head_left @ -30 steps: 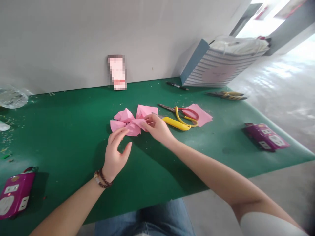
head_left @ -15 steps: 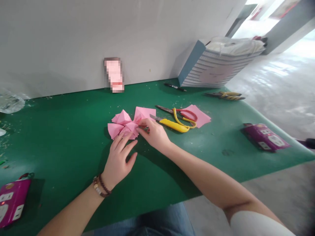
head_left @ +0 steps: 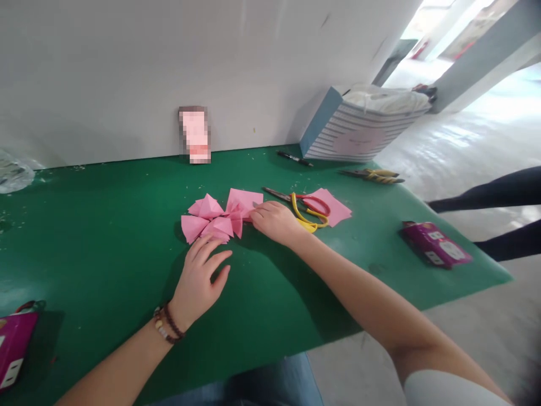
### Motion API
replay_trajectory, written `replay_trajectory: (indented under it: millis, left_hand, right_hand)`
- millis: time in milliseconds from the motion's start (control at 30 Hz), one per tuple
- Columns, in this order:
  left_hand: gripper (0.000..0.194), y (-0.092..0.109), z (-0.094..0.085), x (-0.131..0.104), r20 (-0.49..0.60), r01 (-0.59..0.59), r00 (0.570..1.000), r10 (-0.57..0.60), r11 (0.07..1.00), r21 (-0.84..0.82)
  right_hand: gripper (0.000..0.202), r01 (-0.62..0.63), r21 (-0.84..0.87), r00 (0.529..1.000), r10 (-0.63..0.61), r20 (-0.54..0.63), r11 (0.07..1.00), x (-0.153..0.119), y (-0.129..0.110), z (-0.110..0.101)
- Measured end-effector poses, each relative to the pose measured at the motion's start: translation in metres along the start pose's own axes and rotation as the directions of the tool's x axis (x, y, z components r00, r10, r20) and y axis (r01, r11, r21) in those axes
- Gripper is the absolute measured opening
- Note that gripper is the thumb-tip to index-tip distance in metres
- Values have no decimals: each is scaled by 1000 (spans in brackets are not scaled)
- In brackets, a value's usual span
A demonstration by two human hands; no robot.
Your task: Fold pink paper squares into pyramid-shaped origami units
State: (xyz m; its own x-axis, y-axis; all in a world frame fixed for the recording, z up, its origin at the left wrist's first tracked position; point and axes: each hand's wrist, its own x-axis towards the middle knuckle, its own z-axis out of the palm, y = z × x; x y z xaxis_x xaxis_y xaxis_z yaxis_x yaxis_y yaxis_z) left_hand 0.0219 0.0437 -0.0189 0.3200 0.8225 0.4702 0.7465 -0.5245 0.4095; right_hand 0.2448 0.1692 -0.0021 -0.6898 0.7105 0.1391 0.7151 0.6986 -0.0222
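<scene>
Folded pink paper pieces [head_left: 207,207] form a flower-like cluster on the green table. A flatter pink sheet [head_left: 249,198] lies against its right side. My left hand [head_left: 200,276] is spread, its fingertips at the cluster's lower edge. My right hand [head_left: 274,221] rests palm down over the yellow-handled cutter, fingers closed together near the sheet's right edge; what they hold, if anything, is hidden beneath them. Just right of it are scissors [head_left: 310,210] with red and yellow handles, partly over more pink paper [head_left: 333,207].
A phone-like blurred object [head_left: 196,135] leans on the wall. Behind lie a black pen [head_left: 295,158], pliers [head_left: 376,175] and a striped bag [head_left: 359,127]. Purple power boxes sit right [head_left: 437,244] and left [head_left: 14,347]. A person's dark-clothed legs [head_left: 499,189] show beyond the table.
My right hand has moved right, from the cluster's centre onto the cutter. My left hand stays at the cluster's lower edge. The view has shifted slightly, and a person's legs now show at right.
</scene>
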Motion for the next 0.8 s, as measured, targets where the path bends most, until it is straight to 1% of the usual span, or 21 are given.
replay_trajectory:
  millis: [133, 300, 500, 567, 633, 700, 800]
  left_hand:
    - [23, 1, 0, 1, -7, -1, 1000, 0, 1000, -20]
    - [23, 2, 0, 1, -11, 3, 1000, -3, 999, -44]
    - [23, 2, -1, 0, -25, 5, 1000, -6, 999, -42]
    - [22, 2, -1, 0, -27, 3, 1000, -4, 999, -39]
    - [22, 2, 0, 1, -26, -3, 1000, 1, 999, -46]
    - [22, 1, 0, 1, -27, -9, 1000, 7, 998, -55]
    - [23, 1, 0, 0, -33, -10, 999, 8, 999, -44]
  right_hand:
    - [25, -55, -41, 999, 55, 0, 998, 5, -6, -7]
    - [23, -130, -34, 991, 129, -14, 991, 13, -13, -21]
    - [8, -120, 90, 993, 120, 12, 989, 15, -15, -31]
    - [8, -130, 148, 991, 132, 1, 980, 11, -13, -32]
    - [14, -157, 202, 985, 167, -32, 967, 8, -10, -33]
    - [23, -216, 257, 965, 245, -89, 942, 8, -5, -34]
    - [34, -326, 369, 903, 402, -150, 870, 19, 4, -30]
